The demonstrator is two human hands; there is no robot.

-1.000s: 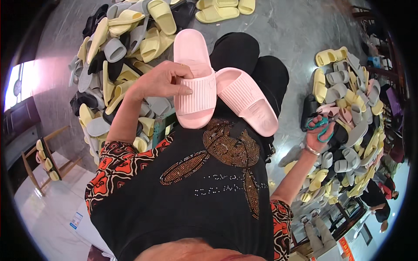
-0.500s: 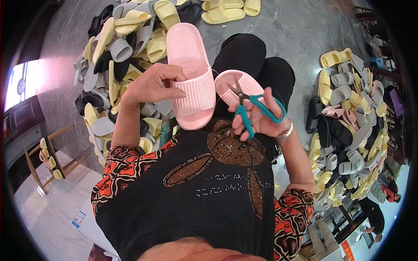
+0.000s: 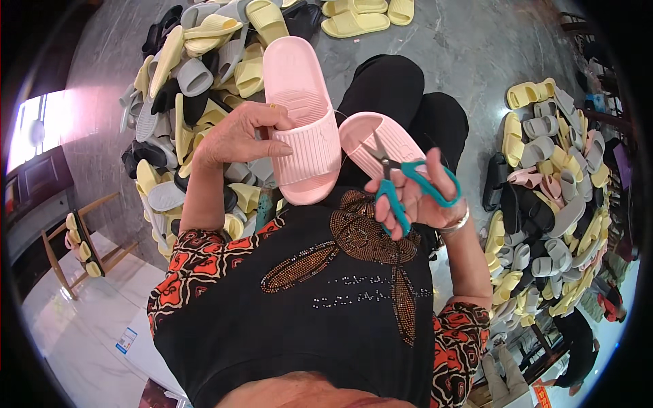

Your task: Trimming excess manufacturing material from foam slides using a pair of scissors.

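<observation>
A pink slide slipper [image 3: 307, 153] is gripped by its ribbed strap in my left hand [image 3: 248, 136], fingers tucked inside the foot opening and thumb on top. My right hand [image 3: 425, 200] has its fingers through the teal handles of a pair of scissors [image 3: 390, 163], whose blades stand apart and point up and left. Behind the blades, a second pink slipper [image 3: 371, 139] rests by my lap. A thin dark strand runs between the two slippers. Whether the blades touch the second slipper I cannot tell.
A heap of yellow, grey and black slippers [image 3: 194, 78] lies at the left, and another pile [image 3: 544, 197] at the right. Several yellow slippers [image 3: 354, 24] sit on the grey floor ahead. A wooden rack [image 3: 81, 248] stands at the lower left; a person in black [image 3: 578, 340] is far right.
My right hand and the scissors have shifted slightly down and right, away from the held slipper. The left hand keeps its hold on the pink slipper. The whole view has drifted a little.
</observation>
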